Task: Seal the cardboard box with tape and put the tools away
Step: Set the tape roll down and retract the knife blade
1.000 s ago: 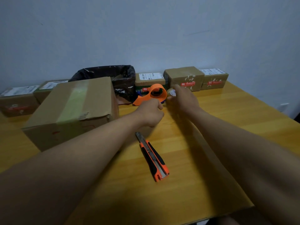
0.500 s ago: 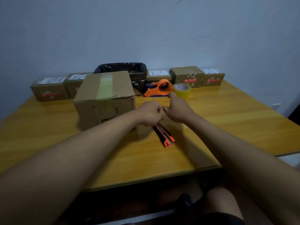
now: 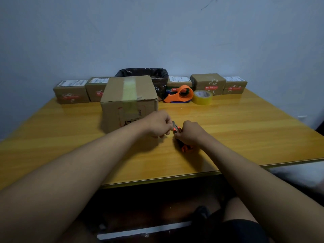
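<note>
We have both hands on the utility knife (image 3: pixel 182 137), which lies on the surface (image 3: pixel 245 130) just in front of the cardboard box (image 3: pixel 128 100). Our right hand (image 3: pixel 190 133) is closed around the orange and black handle, covering most of it, so only the tail end and the metal nose show. Our left hand (image 3: pixel 158 124) is curled with its fingertips pinched at that nose, though we cannot tell whether it grips the blade itself or only the guide.

The box sits left of centre with a strip of tape (image 3: pixel 129 89) already run over its top and down its front face, so we judge the sealing done and the tidying under way. The tape dispenser (image 3: pixel 180 94) and the roll of tape (image 3: pixel 202 97) rest side by side near the back.

The hazard here is the blade. If it is out and our left fingers press on the edge while the right thumb works the slider, a slip could cut us. A jerky push could also skid the knife across the glossy surface towards the edge.
</note>
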